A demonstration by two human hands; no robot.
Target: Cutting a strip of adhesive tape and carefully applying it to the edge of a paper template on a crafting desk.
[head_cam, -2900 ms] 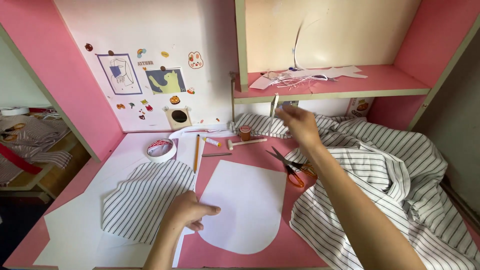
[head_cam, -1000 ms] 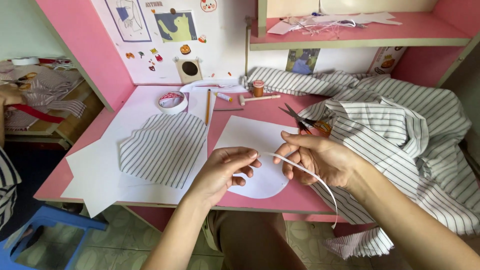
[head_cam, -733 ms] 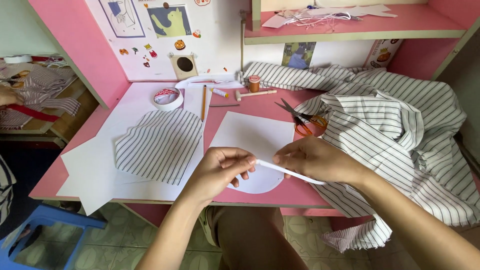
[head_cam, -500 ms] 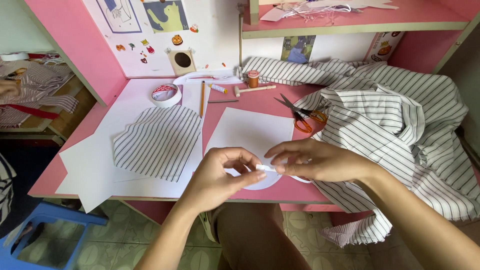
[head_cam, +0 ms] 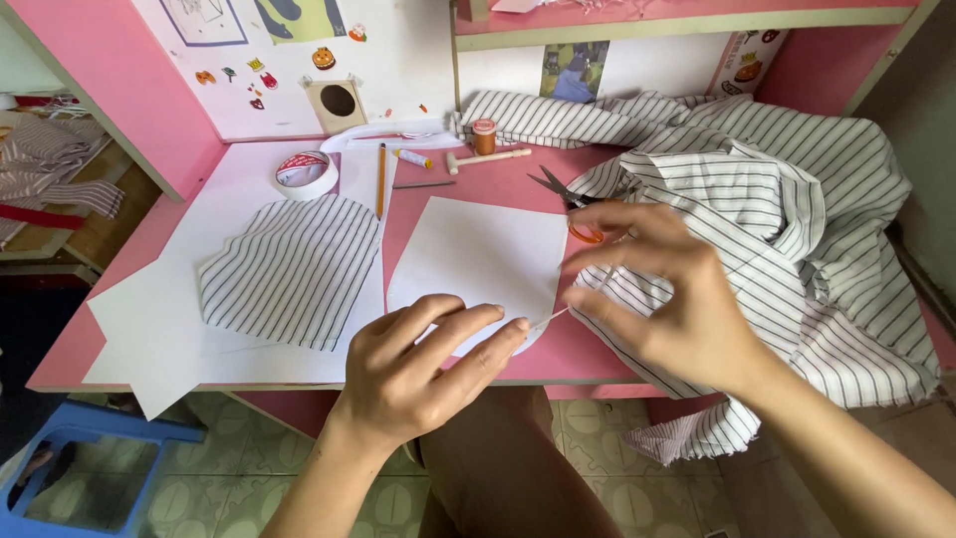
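A thin white strip (head_cam: 551, 318) is pinched at its ends between left hand (head_cam: 423, 364) and right hand (head_cam: 662, 294), stretched taut over the front edge of the pink table (head_cam: 588, 349), just beside the white paper pattern (head_cam: 478, 264). Striped fabric (head_cam: 787, 209) is heaped under the right hand; orange-handled scissors (head_cam: 568, 199) are seen just behind it.

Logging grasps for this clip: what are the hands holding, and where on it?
A thin white strip, pinched between left hand fingertips and right hand fingers, one hand toward each end.
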